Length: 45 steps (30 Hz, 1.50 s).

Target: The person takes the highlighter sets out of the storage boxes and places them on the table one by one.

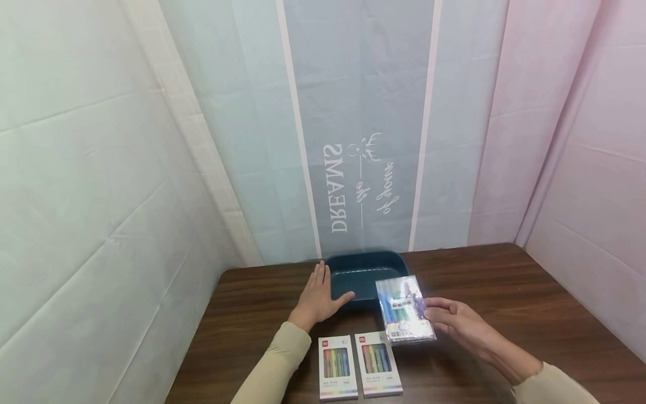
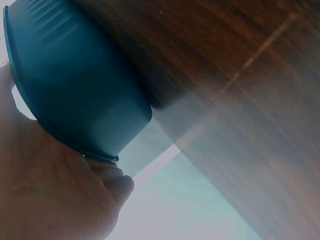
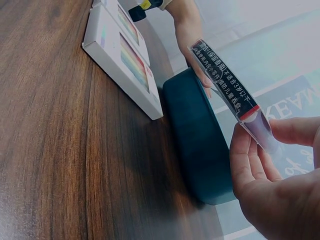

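Note:
My right hand (image 1: 461,325) pinches the right edge of a clear plastic pack of colored pens (image 1: 404,308), thumb on one face and fingers on the other. The pack is tilted above the table, overlapping the front right corner of a dark teal plastic basin (image 1: 363,261). In the right wrist view, the pack's black printed end (image 3: 222,77) shows. My left hand (image 1: 318,297) rests against the basin's left side, its fingers straight and its thumb spread toward the front rim. The left wrist view shows that hand touching the rim of the basin (image 2: 80,80).
Two white boxes of colored pens lie side by side in front of the basin, a left box (image 1: 337,367) and a right box (image 1: 378,365). The brown wooden table (image 1: 484,280) meets a printed fabric backdrop (image 1: 252,140) at its far edge.

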{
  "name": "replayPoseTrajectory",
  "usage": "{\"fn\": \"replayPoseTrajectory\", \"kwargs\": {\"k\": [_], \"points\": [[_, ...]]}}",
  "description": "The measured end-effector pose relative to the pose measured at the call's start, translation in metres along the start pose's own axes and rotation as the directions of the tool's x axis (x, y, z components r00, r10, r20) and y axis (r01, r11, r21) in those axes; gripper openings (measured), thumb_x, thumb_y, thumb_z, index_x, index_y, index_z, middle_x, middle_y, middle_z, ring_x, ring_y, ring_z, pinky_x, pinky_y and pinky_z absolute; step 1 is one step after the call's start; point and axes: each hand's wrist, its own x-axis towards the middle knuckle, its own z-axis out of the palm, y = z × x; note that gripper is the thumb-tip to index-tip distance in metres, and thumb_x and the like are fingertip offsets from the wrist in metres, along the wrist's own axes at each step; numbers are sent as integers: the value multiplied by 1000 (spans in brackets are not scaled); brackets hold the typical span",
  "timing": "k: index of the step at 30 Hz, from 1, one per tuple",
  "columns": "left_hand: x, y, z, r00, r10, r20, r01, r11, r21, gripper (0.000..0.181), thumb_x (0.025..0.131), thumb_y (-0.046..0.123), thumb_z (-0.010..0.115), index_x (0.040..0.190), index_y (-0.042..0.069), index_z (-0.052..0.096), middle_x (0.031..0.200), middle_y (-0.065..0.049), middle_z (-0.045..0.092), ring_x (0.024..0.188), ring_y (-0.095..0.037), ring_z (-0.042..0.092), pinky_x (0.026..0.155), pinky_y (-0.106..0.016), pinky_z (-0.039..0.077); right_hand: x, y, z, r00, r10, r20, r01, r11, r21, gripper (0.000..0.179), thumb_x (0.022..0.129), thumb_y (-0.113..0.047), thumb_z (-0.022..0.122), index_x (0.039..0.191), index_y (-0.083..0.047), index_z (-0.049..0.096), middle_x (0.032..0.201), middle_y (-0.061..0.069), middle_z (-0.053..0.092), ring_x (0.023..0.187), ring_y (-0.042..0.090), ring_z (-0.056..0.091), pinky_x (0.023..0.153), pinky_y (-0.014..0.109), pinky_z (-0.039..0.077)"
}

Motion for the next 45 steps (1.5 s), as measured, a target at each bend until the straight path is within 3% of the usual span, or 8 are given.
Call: {"fn": "replayPoseTrajectory", "kwargs": {"k": [24,45], "points": [[-1,1,0,1000,4,-6,-4,1000,-2,113,87,85,34,159,0,15,168,-17,6,155,-30,6,124,-45,15,-9,10,-7,998,-9,64,7,999,44,61,104,-19,55,145,17,28,129,14,57,116,16,60,98,32,52],[0,-1,1,1000,8,-11,-8,1000,7,113,87,84,36,159,-1,16,167,-18,7,154,-32,8,123,-46,18,-17,20,-17,993,100,65,-100,995,4,62,106,-27,52,148,13,30,131,14,57,116,21,61,97,34,53]]}}
